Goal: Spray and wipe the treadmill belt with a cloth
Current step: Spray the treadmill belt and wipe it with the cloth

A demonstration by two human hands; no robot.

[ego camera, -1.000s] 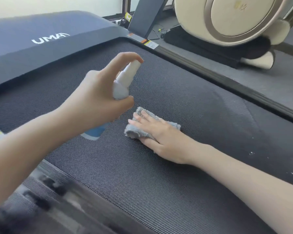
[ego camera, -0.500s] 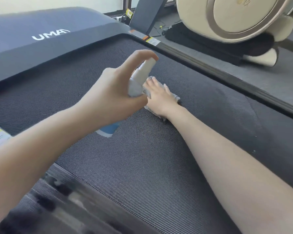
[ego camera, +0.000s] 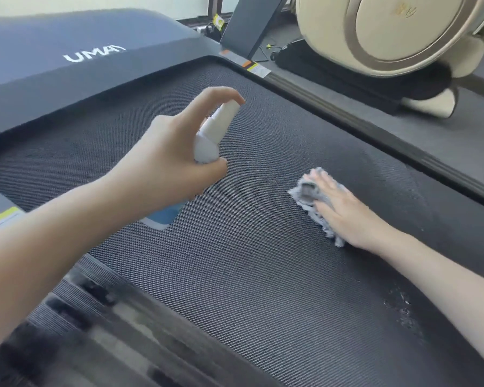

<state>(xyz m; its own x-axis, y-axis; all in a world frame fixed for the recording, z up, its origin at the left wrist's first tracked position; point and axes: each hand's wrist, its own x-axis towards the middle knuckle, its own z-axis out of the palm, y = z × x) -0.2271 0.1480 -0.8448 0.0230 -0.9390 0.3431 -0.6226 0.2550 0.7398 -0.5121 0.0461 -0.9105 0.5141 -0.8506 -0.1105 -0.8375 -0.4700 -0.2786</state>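
While left hand (ego camera: 165,152) clamps half-hidden spray bottle (ego camera: 215,129), right hand (ego camera: 338,208), fingers straight, presses blurred cloth (ego camera: 305,192) onto belt (ego camera: 235,275).

Belt: dark woven treadmill belt (ego camera: 235,275).
Cloth: grey cloth (ego camera: 298,196) flat on it, beneath the fingers (ego camera: 326,185) of my right hand (ego camera: 344,210).
Specks: white specks (ego camera: 403,305) on it, nearer me than those fingers.
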